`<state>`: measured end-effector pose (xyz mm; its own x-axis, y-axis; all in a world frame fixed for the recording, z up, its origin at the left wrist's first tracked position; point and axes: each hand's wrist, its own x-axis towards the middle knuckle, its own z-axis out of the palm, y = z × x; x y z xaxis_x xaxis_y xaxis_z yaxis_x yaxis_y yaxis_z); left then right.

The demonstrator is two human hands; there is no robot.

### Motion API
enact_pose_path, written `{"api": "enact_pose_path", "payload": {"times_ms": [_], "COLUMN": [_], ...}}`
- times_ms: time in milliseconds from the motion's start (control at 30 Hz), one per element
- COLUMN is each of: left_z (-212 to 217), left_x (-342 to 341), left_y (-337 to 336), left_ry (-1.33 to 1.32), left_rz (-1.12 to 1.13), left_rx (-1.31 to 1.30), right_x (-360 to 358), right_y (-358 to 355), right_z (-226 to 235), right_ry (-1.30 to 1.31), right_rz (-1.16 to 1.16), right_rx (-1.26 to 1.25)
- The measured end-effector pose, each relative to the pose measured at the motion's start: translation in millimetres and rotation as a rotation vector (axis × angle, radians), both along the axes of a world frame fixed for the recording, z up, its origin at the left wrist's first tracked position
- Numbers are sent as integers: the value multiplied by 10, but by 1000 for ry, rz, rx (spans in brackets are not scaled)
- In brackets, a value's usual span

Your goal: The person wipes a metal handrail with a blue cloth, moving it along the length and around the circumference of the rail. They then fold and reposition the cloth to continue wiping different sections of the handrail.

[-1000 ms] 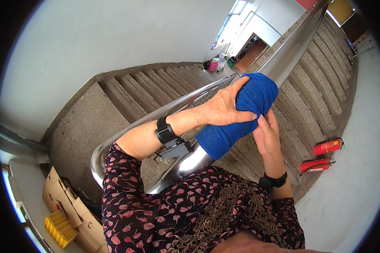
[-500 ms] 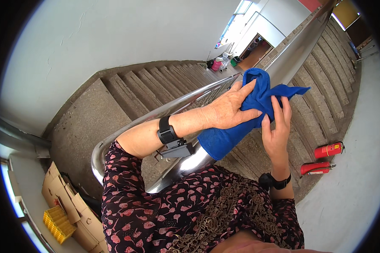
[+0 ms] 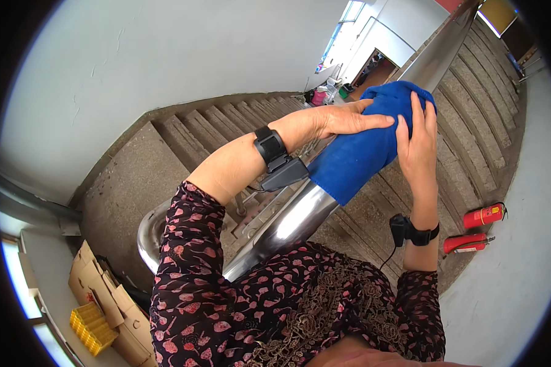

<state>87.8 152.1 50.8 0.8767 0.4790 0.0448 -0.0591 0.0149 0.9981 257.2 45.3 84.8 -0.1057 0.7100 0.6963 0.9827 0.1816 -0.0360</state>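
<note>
hugging the steel handrail (image 3: 297, 217), the blue cloth (image 3: 355, 158) sits farther up than before, its jutting corner gone, so it seems wrapped more evenly; the left hand (image 3: 341, 119) presses it, finger closure unclear, while the right hand (image 3: 417, 147) lies loosely spread against it.

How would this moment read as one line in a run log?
left hand: on blue cloth | right hand: on blue cloth | blue cloth: over metal handrail | nearby: red fire extinguishers
</note>
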Motion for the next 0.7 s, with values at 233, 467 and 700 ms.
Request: {"api": "enact_pose_path", "payload": {"times_ms": [233,467,700], "left_z": [116,225,333], "left_x": [234,455,600], "left_y": [133,87,184], "left_ry": [-40,-148,-11], "left_rz": [123,318,458], "left_rx": [68,182,517], "right_x": [158,307,392], "right_y": [348,682,829], "right_z": [385,746,836], "right_ry": [-21,-158,-231], "right_rz": [-308,-407,-332], "right_rx": [-138,-343,-385]}}
